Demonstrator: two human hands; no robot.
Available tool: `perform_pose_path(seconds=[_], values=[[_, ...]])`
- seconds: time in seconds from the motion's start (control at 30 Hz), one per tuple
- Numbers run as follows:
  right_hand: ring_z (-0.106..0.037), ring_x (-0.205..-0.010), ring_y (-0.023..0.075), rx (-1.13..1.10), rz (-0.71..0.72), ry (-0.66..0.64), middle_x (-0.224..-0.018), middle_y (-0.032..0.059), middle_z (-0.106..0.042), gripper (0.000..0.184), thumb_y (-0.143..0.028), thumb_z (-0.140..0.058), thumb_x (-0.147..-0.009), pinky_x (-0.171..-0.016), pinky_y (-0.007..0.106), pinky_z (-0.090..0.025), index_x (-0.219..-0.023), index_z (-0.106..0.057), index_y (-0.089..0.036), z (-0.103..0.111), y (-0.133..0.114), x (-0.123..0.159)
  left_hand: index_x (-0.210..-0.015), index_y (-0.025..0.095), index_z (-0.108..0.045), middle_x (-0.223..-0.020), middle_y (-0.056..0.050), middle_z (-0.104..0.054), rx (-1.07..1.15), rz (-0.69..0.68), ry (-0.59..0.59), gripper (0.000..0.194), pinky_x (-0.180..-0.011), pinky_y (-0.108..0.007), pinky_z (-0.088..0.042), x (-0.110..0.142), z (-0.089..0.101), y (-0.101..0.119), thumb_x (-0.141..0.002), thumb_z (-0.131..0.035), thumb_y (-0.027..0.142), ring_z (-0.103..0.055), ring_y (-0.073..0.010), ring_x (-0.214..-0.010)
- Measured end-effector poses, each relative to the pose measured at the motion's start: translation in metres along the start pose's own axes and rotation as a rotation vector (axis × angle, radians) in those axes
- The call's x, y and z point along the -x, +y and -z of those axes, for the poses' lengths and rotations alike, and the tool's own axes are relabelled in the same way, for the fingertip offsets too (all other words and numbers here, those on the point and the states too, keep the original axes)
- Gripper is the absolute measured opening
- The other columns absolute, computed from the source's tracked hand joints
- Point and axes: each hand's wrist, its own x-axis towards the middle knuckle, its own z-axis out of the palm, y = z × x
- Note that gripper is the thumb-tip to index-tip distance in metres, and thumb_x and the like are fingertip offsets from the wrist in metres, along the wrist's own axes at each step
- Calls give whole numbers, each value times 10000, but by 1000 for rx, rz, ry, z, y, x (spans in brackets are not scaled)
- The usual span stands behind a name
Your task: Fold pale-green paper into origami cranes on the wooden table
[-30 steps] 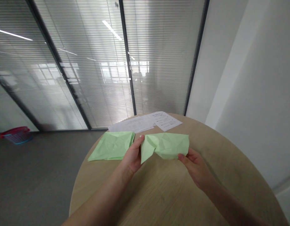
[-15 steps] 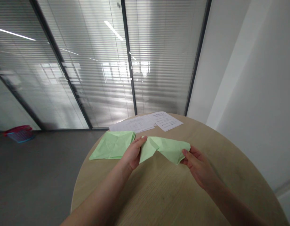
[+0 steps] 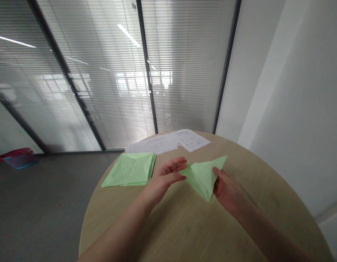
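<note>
A creased light-green paper sheet [image 3: 202,176], folded at an angle with a corner pointing down, is held up over the table. My right hand [image 3: 228,191] pinches its right side, thumb in front and fingers behind. At its left edge, my left hand [image 3: 165,180] has thumb and fingers spread apart; whether the fingertips touch the paper I cannot tell. Left of that hand, a stack of similar green sheets [image 3: 130,169] lies flat on the table, its right edge showing several layers.
The round wooden table [image 3: 184,233] has white printed papers [image 3: 194,140] overlapping at its far edge. Beyond stands a glass partition with blinds [image 3: 124,120]. A white wall [image 3: 294,145] rises at the right, and a red and blue basket [image 3: 19,158] sits on the floor at left.
My left hand has opened from its grip on the sheet's left side. In my right hand the sheet has folded and tilted, one corner now hanging lower and another pointing up right.
</note>
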Motion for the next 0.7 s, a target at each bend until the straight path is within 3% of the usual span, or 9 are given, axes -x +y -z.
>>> perform_pose_path(seconds=[0.1, 0.2, 0.3, 0.4, 0.57, 0.7], values=[[-738, -976, 235, -41, -71, -29, -1053, 62, -771, 255, -261, -745, -820, -813, 322, -627, -1059, -694, -187, -2, 3, 2, -965, 182, -645, -1073, -71, -696, -134, -50, 105, 240, -839, -329, -538, -1, -4, -11, -752, -754, 171, -644, -218, -1050], [-756, -901, 218, -81, -119, -50, -993, 66, -781, 166, -243, -684, -877, -683, 259, -642, -1025, -705, -173, -2, 1, 3, -881, 183, -607, -906, -44, -673, -442, -196, 180, 89, -736, -336, -539, -3, 1, -15, -814, -666, 181, -649, -183, -839], [-762, -763, 174, -122, -119, -68, -894, 37, -786, 90, -199, -655, -897, -561, 186, -620, -965, -711, -185, 1, -3, 1, -994, 196, -653, -1031, -70, -675, -885, -483, 137, 213, -900, -424, -514, -3, 8, -14, -805, -620, 102, -635, -217, -989], [-765, -749, 167, -102, -89, -123, -853, 30, -784, 71, -182, -664, -886, -603, 180, -627, -938, -711, -191, 6, -6, -1, -1115, 218, -657, -1210, -98, -647, -1166, -651, 88, 332, -1019, -479, -454, -1, 12, -13, -811, -638, 86, -582, -252, -1155], [-769, -784, 199, 145, 4, -208, -890, 67, -787, 167, -346, -672, -901, -609, 196, -631, -978, -729, -208, 10, -2, 0, -1183, 205, -631, -1311, -128, -602, -1246, -675, 212, 367, -1052, -487, -447, -2, 14, -18, -833, -655, 97, -550, -270, -1229], [-765, -845, 230, 327, 115, -221, -987, 77, -782, 238, -420, -622, -927, -609, 255, -647, -1011, -735, -229, 17, 1, -1, -1193, 209, -633, -1116, -82, -696, -1198, -581, 126, 383, -882, -364, -540, -3, 16, -17, -845, -601, 50, -651, -206, -999]])
